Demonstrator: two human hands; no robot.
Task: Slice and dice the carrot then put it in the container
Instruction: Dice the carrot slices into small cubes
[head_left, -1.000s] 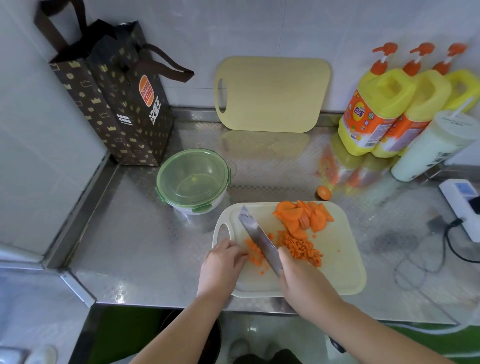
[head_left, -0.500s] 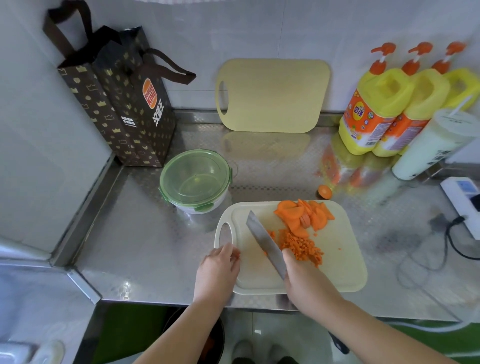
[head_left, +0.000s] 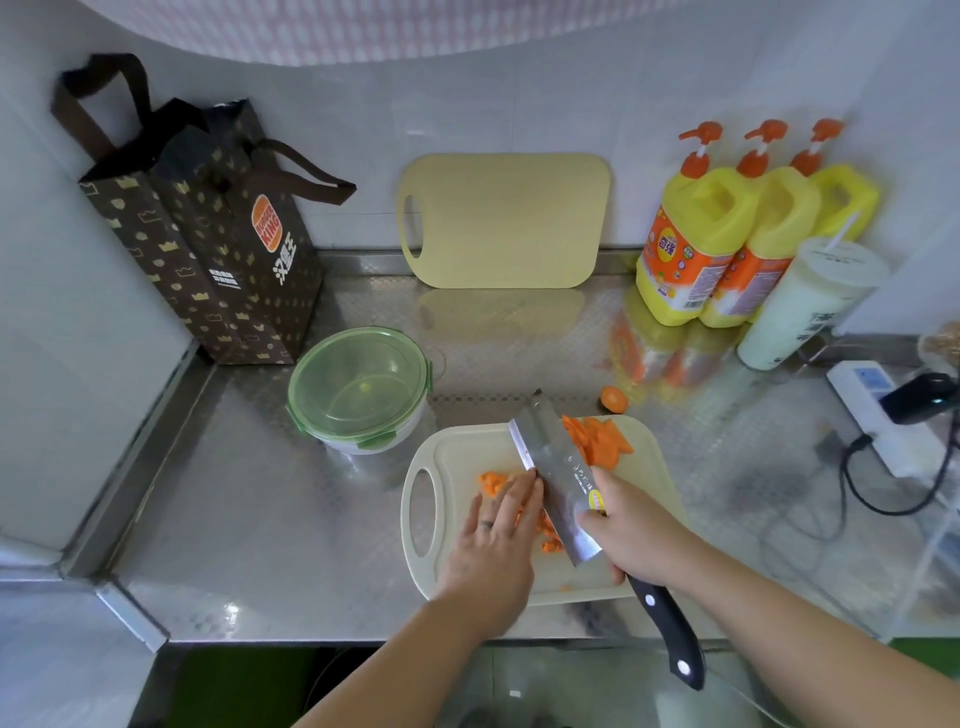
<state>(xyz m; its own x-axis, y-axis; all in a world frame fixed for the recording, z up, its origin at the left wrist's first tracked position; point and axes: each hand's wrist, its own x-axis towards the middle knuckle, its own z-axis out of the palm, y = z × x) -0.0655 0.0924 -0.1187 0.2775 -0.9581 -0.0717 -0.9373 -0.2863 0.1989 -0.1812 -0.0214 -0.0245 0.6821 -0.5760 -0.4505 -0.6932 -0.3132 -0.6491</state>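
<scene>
**Diced carrot gathered against cleaver blade**

Head view: the right hand (head_left: 631, 525) grips a cleaver (head_left: 558, 478), its blade tilted on the pale cutting board (head_left: 649, 519). The left hand (head_left: 493, 540), fingers flat and extended, presses diced carrot (head_left: 491, 482) toward the blade. Carrot slices (head_left: 597, 441) lie at the board's far edge. The lidded green container (head_left: 361, 389) stands just beside the board on the steel counter (head_left: 260, 519).

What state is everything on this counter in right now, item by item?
Container: lid on, looks empty.
Cleaver: gripped by right hand, blade tilted over board.
Left hand: flat against the blade.
Diced carrot: piled on cutting board.
Carrot slices: uncut.
Spare board: leaning on wall.
</scene>
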